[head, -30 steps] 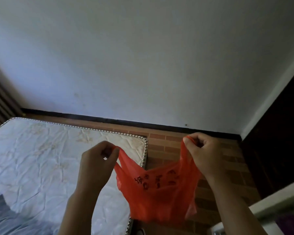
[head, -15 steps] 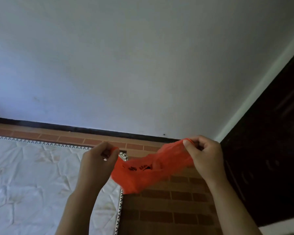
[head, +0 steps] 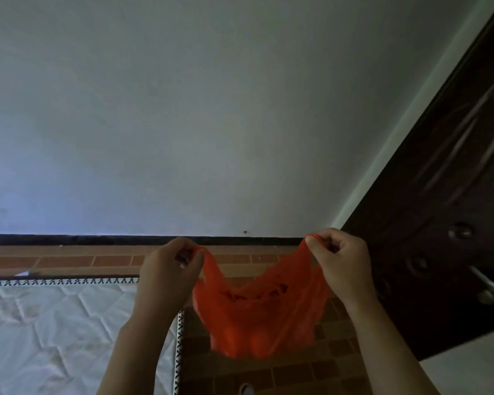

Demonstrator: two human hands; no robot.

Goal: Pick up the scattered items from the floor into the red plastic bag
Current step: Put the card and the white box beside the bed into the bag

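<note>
**Red film spread, nothing loaded yet**

Thin red bag (head: 261,317) hung at 6 o'clock above brick floor (head: 283,374). Pinched at 9 by left hand (head: 169,276), at 3 by right hand (head: 340,266), fingers curled on each handle. Probably stretched apart to open the mouth. Limp and apparently empty. Floor items out of view.

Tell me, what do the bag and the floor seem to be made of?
Bag: thin red plastic film, slightly see-through, crumpling into soft folds between the left hand and right hand. Floor: probably matte reddish-brown brick tile, with dark joints.
</note>
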